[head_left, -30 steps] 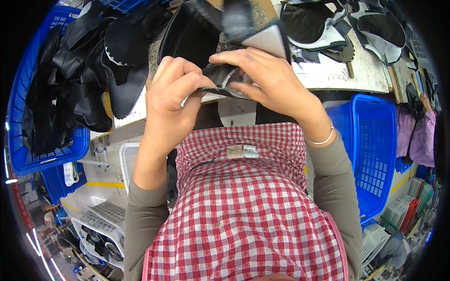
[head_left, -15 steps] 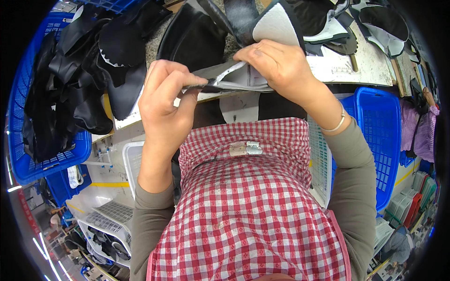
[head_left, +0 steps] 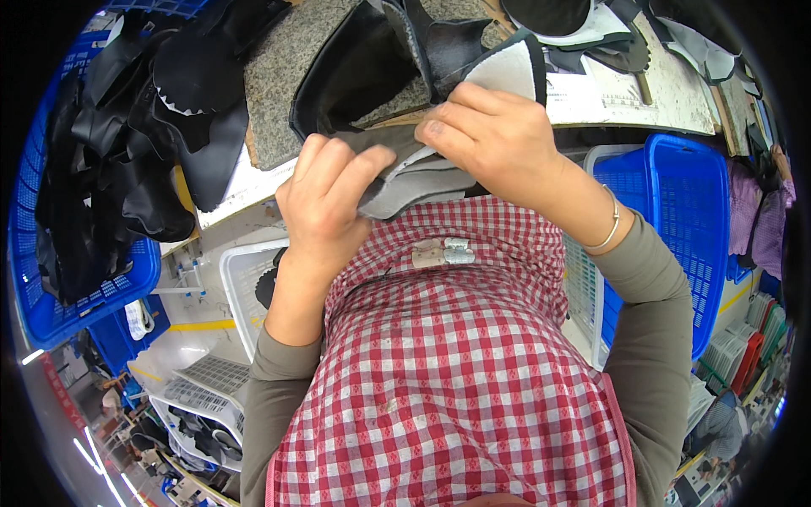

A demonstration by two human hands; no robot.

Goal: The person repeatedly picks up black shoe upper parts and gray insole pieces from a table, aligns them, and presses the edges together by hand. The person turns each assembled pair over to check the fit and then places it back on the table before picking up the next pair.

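A black leather boot upper (head_left: 359,80) with grey lining (head_left: 422,188) lies partly on a speckled stone slab, its lined edge hanging over the table's front edge toward my apron. My left hand (head_left: 325,198) is curled at the left end of the lining, the fingertips pinching its edge and slightly blurred. With fingers pressed together, my right hand (head_left: 498,135) grips the upper farther right, just below a white-backed flap (head_left: 511,72). Both thumbs are largely hidden.
Black leather pieces (head_left: 198,72) overflow a blue basket (head_left: 97,308) at left. The stone slab (head_left: 283,80) rests on a white worktable (head_left: 676,110), with more cut pieces (head_left: 553,17) at far right. A blue basket (head_left: 688,253) stands at right; a white crate (head_left: 241,287) sits below the table.
The lined edge has come down and nearer my body, showing more grey lining. My left hand has moved right and lower; the right hand stays on the upper. The stone slab shows more.
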